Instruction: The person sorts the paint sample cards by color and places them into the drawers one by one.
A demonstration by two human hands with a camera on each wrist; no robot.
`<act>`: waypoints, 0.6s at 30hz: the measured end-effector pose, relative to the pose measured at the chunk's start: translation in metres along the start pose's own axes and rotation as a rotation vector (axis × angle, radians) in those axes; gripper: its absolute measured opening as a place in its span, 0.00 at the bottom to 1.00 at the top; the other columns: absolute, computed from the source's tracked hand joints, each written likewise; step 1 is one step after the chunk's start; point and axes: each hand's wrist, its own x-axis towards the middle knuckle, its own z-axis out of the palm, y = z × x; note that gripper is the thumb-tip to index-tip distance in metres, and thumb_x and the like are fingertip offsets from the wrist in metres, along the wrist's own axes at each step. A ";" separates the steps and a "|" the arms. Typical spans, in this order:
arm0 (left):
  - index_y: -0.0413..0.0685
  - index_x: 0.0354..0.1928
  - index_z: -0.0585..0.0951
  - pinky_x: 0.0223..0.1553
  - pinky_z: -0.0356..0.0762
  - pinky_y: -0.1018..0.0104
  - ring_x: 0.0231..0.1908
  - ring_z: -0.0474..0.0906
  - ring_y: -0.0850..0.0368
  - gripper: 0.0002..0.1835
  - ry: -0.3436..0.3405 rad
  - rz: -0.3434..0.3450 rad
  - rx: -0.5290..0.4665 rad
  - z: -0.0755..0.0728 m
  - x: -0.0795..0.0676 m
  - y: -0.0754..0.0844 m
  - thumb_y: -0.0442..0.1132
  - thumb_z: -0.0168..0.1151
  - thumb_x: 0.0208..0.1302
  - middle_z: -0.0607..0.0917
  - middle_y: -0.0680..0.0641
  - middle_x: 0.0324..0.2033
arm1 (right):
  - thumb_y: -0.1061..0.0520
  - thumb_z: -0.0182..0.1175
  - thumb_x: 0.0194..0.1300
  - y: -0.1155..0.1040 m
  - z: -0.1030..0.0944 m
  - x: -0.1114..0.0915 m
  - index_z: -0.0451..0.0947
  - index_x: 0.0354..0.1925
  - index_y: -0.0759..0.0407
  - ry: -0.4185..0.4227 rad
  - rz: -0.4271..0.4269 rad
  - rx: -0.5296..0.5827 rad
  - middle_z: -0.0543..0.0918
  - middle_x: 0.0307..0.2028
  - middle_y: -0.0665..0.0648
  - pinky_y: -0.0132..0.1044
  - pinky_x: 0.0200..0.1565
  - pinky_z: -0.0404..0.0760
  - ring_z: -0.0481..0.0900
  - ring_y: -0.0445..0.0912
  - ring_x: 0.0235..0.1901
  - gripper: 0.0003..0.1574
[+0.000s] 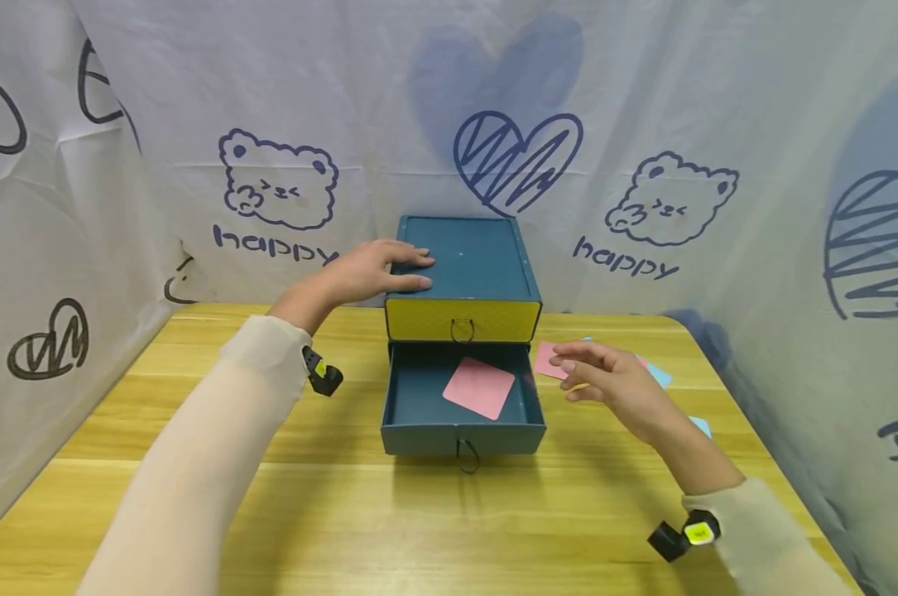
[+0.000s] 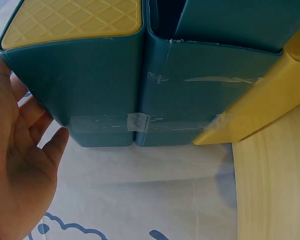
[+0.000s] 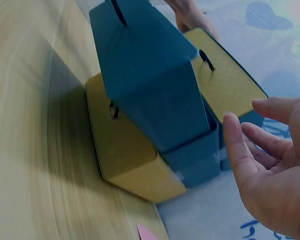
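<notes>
white cloth (image 1: 374, 91) hangs behind & at both sides of worktop (image 1: 329, 530); worktop is lt. wood-grain w/ rounded far r. corner; cloth has l. bear print (image 1: 280, 186) & r. bear print (image 1: 672, 203), ea. w/ "happy" lettering (image 1: 273, 246) below; scribbled heart (image 1: 519, 161) btwn them, pale-blue heart (image 1: 497, 66) above; blk. heart (image 1: 50, 341) on l. side

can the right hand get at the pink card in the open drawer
Probably yes: the right hand looks empty, to the right of the open drawer, and nothing covers the pink card inside it.
</notes>
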 end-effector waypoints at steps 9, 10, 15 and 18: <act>0.59 0.68 0.73 0.68 0.56 0.44 0.71 0.55 0.48 0.32 -0.023 0.009 0.020 -0.002 0.001 0.000 0.64 0.57 0.66 0.63 0.51 0.72 | 0.50 0.58 0.72 0.014 -0.029 0.002 0.67 0.66 0.67 0.035 0.006 -0.075 0.76 0.57 0.58 0.37 0.49 0.81 0.78 0.50 0.48 0.32; 0.59 0.68 0.73 0.68 0.56 0.44 0.71 0.55 0.48 0.33 -0.025 0.010 0.020 -0.002 0.001 0.000 0.64 0.58 0.65 0.63 0.51 0.72 | 0.50 0.58 0.72 0.016 -0.033 0.002 0.66 0.66 0.67 0.041 0.012 -0.083 0.75 0.58 0.59 0.37 0.50 0.80 0.78 0.49 0.48 0.33; 0.58 0.68 0.73 0.68 0.58 0.46 0.71 0.56 0.48 0.32 -0.025 0.011 0.027 -0.002 0.001 0.001 0.63 0.57 0.66 0.64 0.50 0.71 | 0.47 0.58 0.72 0.031 -0.058 0.003 0.64 0.69 0.67 0.076 0.012 -0.143 0.73 0.60 0.63 0.34 0.51 0.80 0.78 0.39 0.49 0.37; 0.58 0.68 0.73 0.68 0.58 0.46 0.71 0.57 0.48 0.32 -0.023 0.012 0.029 -0.003 0.000 0.001 0.63 0.58 0.66 0.64 0.50 0.71 | 0.48 0.59 0.72 0.041 -0.072 0.004 0.63 0.68 0.69 0.095 -0.012 -0.183 0.74 0.58 0.62 0.33 0.51 0.79 0.78 0.36 0.48 0.38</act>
